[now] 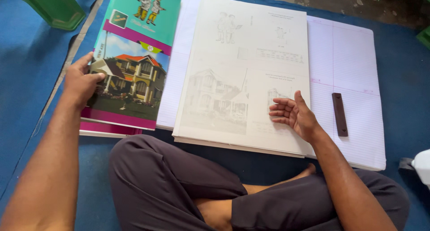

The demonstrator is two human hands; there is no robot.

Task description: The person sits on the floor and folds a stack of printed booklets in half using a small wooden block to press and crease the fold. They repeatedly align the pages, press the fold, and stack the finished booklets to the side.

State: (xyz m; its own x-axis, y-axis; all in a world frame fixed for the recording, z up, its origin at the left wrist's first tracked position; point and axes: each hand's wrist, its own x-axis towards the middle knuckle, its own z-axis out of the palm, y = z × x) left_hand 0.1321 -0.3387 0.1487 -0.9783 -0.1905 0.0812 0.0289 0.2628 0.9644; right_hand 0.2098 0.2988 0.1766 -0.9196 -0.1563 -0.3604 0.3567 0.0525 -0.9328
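Observation:
My left hand (82,83) grips the left edge of a stack of colourful printed cover sheets (130,60) showing a house and two cartoon children. My right hand (293,114) rests palm up, fingers loosely curled and empty, on a stack of white sheets (242,69) with faint reversed prints. That white stack lies on large ruled paper sheets (349,65). I sit cross-legged in dark trousers (165,186) right in front of both stacks.
A dark brown flat bar (339,114) lies on the ruled paper to the right of my right hand. Blue matting (27,78) covers the floor. A green plastic stool leg (53,7) stands at top left. A white object (422,166) sits at the right edge.

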